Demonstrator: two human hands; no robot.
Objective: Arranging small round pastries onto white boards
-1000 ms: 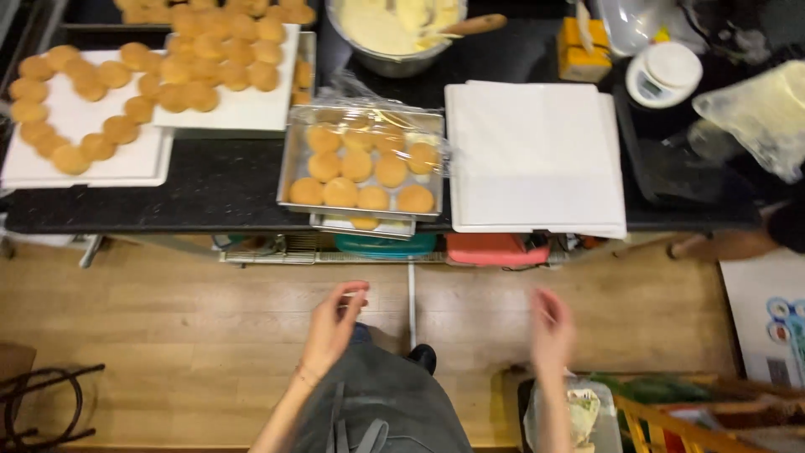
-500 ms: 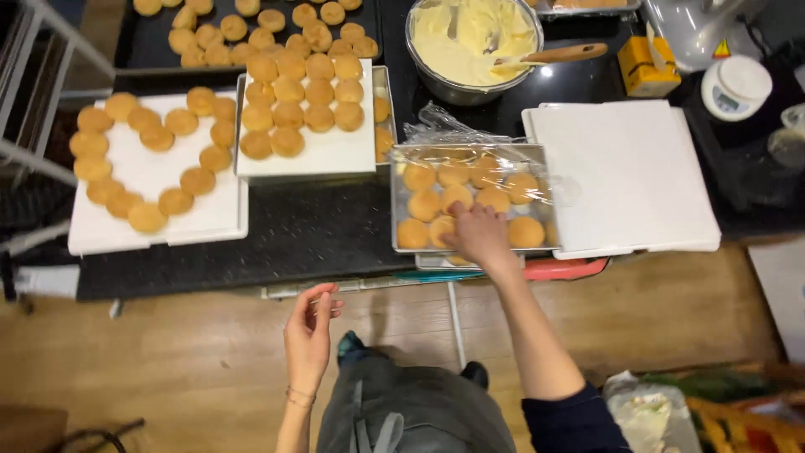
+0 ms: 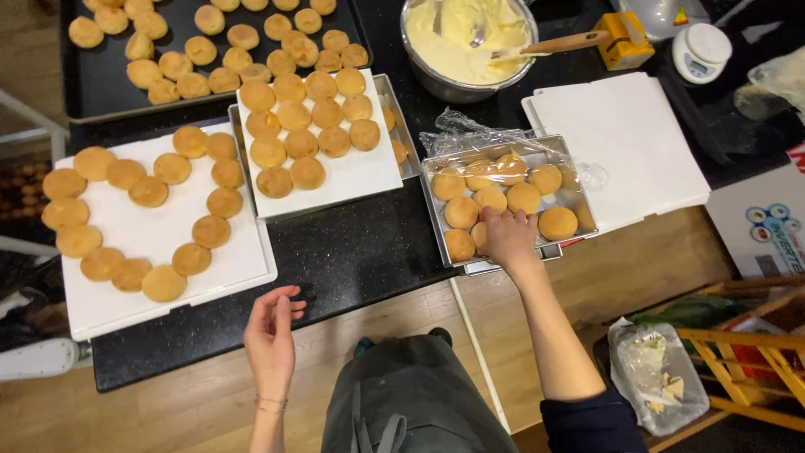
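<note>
Head view: your right hand (image 3: 506, 237) is in the metal tray (image 3: 579, 180) at frame centre-right, fingers curled on a puff (image 3: 484, 237) in the near row; left hand (image 3: 270, 329) hangs open, empty, lower left, farther off.

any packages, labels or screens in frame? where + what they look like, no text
Yellow carton: top right on the black counter, small box, yellow with a red patch.
Kitchen scale: far top right, round, white, with a small grey screen.
Cardboard box: right edge below the counter, white panel with coloured round graphics.
Plastic bag: bottom right on the floor, clear, crumpled, scraps inside.
Cling film: peeled back over the metal tray of buns that the right hand reaches into.
</note>
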